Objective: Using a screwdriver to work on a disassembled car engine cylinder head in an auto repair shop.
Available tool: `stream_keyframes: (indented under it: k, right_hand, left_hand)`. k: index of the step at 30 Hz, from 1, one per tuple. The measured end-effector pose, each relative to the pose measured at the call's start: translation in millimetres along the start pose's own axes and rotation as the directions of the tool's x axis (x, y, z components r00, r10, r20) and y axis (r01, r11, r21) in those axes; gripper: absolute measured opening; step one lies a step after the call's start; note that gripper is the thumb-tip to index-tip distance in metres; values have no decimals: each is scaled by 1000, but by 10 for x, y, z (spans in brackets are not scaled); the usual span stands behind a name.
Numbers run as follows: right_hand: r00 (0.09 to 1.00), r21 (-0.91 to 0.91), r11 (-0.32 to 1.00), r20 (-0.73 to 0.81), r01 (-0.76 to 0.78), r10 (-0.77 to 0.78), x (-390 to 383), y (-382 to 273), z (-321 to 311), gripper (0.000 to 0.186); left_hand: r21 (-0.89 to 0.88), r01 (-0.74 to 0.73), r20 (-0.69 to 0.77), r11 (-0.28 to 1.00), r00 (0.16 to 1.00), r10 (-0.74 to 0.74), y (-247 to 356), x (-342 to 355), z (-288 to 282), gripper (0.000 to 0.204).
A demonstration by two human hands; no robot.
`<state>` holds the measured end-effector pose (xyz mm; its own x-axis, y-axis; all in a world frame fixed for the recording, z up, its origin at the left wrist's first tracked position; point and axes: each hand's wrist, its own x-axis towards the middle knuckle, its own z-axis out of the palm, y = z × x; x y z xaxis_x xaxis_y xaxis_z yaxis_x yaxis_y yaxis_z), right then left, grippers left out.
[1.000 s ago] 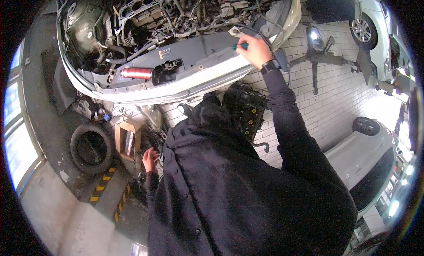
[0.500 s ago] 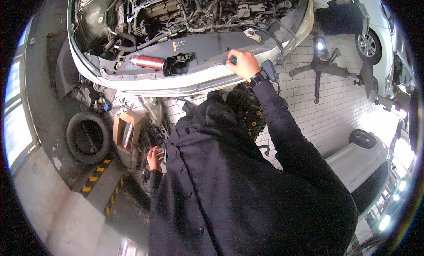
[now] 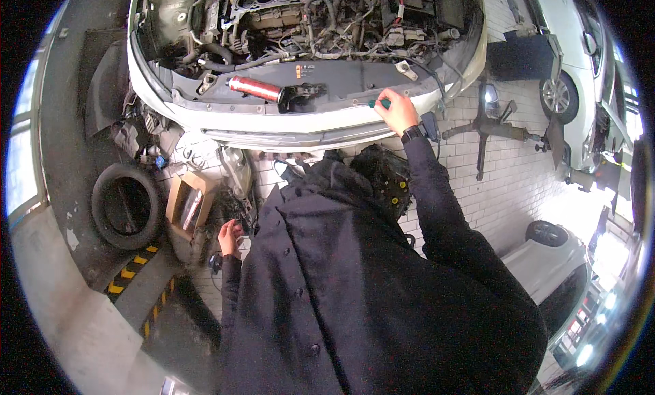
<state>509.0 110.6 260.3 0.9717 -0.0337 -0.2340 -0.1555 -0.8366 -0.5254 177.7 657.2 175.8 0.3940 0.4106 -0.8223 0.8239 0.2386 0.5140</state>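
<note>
My right hand [image 3: 399,112] is closed around the green handle of a screwdriver [image 3: 379,104] above the car's front edge. A thin shaft appears to point left from the handle. My left hand [image 3: 230,238] hangs low at my side, fingers loosely apart and holding nothing. A red cylindrical can [image 3: 256,88] lies on its side on the dark front panel [image 3: 341,74] of the engine bay. Touching its right end is a black part [image 3: 303,95]. Behind the panel, the opened engine [image 3: 273,13] shows several round cylinder bores.
A loose tyre [image 3: 102,204] and an open cardboard box [image 3: 181,235] lie at left. Dark engine parts with yellow caps [image 3: 396,190] sit below the bumper. A stand with spread legs [image 3: 482,125] and other cars [image 3: 546,265] are at right.
My view has shifted, so the car sits further right in the picture. My right hand still grips the screwdriver by the front edge. My left hand stays low and empty.
</note>
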Motion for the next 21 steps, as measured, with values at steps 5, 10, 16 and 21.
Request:
stream_keyframes:
  k: [5, 10, 16, 21]
  right_hand:
    - [999, -13, 1000, -44, -12, 11, 8, -7, -23, 21]
    - [996, -15, 998, -73, 59, -60, 38, 97, 30, 21]
    - [996, 24, 999, -78, 48, -46, 47, 112, 60, 21]
    - [999, -49, 997, 7, 54, -54, 50, 15, -38, 25]
  left_hand:
    - [-52, -24, 30, 998, 999, 26, -55, 63, -69, 28]
    - [4, 3, 43, 1000, 999, -3, -6, 12, -42, 25]
    - [-59, -11, 81, 998, 997, 16, -133, 47, -71, 26]
    - [-64, -17, 57, 998, 998, 21, -166, 19, 2, 27]
